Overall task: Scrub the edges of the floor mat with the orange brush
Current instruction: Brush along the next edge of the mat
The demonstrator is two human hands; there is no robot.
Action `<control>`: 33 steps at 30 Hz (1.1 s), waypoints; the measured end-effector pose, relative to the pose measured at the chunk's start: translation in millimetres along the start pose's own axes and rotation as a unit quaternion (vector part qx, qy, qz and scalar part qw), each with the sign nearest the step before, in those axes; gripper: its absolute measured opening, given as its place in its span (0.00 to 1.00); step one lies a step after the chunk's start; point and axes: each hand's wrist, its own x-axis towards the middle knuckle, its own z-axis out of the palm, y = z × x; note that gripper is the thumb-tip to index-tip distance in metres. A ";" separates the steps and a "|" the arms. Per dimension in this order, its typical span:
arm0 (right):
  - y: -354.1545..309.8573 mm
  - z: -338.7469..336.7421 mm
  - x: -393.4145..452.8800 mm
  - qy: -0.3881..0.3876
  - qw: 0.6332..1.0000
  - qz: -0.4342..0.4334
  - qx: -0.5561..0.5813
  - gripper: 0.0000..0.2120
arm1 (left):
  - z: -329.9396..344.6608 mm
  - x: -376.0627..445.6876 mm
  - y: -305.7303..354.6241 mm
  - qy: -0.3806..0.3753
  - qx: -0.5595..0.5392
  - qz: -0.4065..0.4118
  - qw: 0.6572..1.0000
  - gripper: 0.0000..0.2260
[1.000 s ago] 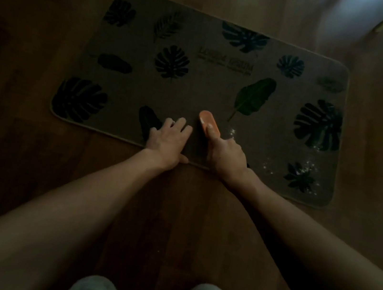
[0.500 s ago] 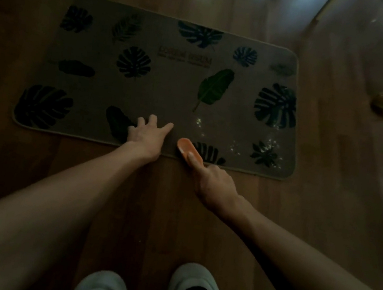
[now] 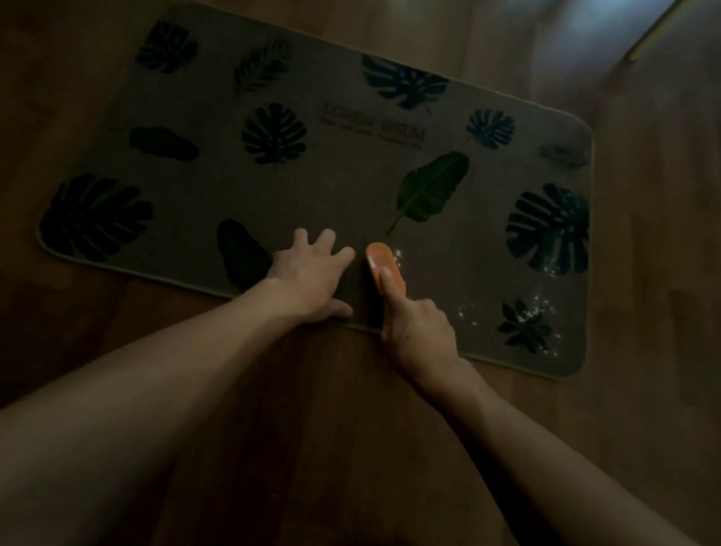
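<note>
Rectangular tan fabric floor mat w/ dark leaf print (image 3: 336, 203) lies flat on wood floor. Left hand (image 3: 309, 274) presses mat's near edge, fingers spread straight. Right hand (image 3: 418, 329) grips small oval orange plastic brush (image 3: 383, 267) just inside that edge. Mat prob soft, light, may slide; pin near brush. Brush rigid; hold by back.

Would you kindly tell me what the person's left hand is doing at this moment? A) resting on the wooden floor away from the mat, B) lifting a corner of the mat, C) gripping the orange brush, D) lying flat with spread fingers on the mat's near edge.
D: the left hand lies flat on the floor mat, fingers spread, beside the orange brush that the right hand grips.
</note>
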 end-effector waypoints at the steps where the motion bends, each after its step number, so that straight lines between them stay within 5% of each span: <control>1: -1.3 -2.8 9.1 -0.001 1.000 -0.002 0.006 0.34 | -0.6 2.1 1.0 0.001 -0.002 -0.006 1.000 0.35; 11: 7.0 -2.3 2.0 0.024 1.000 -0.008 -0.008 0.31 | -16.1 14.9 17.2 -0.031 0.036 -0.042 0.998 0.50; 16: 31.5 17.4 -41.1 0.032 0.999 -0.005 -0.022 0.29 | -22.0 19.2 24.4 -0.034 0.051 -0.060 0.996 0.51; 33: 10.9 -25.3 40.6 0.024 0.996 0.060 0.069 0.30 | -15.2 26.3 17.4 -0.032 0.008 -0.053 0.998 0.51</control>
